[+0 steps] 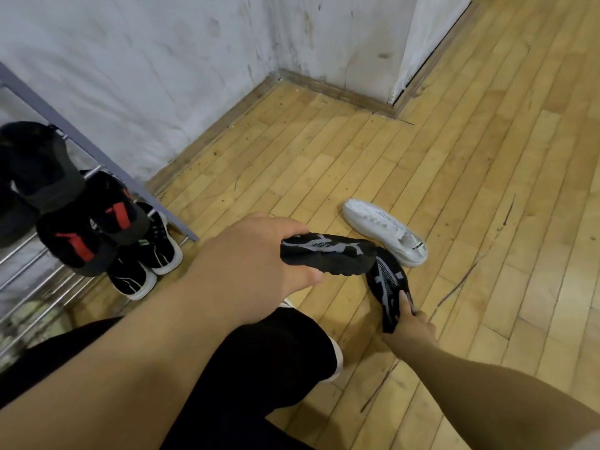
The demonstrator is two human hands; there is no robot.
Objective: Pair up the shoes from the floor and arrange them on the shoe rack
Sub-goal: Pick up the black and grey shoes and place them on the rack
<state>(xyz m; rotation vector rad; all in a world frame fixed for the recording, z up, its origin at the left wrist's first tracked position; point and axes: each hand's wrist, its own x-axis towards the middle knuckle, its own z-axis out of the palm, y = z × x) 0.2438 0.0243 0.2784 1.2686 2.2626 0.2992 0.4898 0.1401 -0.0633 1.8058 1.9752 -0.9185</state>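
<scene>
The left grip (256, 264) curls round a black and grey sneaker (328, 254) and holds it over the wooden floor (487, 190); the right grip (410, 329) holds the second black and grey sneaker (388, 284) low beside it; a white sneaker (386, 235) lies on the floor behind them; the shoe rack (97, 153) on the left carries black shoes (107, 216).

A yellowish wooden plank floor (454, 177), marked with dark scratches (461, 280) on the right, runs to a scuffed, stained white wall (162, 60) on the far left, where a brown skirting board (341, 94) follows the wall's foot round the far corner to a jutting white pillar (422, 37).
</scene>
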